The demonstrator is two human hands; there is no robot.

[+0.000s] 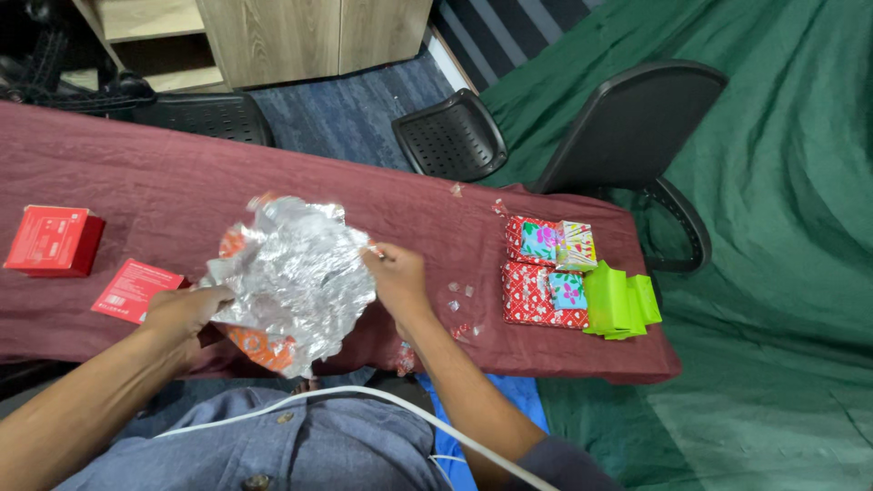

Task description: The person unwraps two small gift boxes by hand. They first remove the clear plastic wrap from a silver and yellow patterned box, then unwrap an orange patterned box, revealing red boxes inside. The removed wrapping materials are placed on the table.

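Silver-backed crinkled wrapping sheet with a red-orange printed face [296, 277] sits at centre frame, loose and unfolded, over the maroon-clothed bench [145, 186]. Left hand [186, 309] and right hand [396, 273] have fingers pinched on its edges. Wrapped red patterned packets [544, 271] already lie at right.

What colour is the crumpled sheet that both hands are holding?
The crumpled sheet is shiny silver on the side facing up, with orange-red showing at its edges; the head view shows it.
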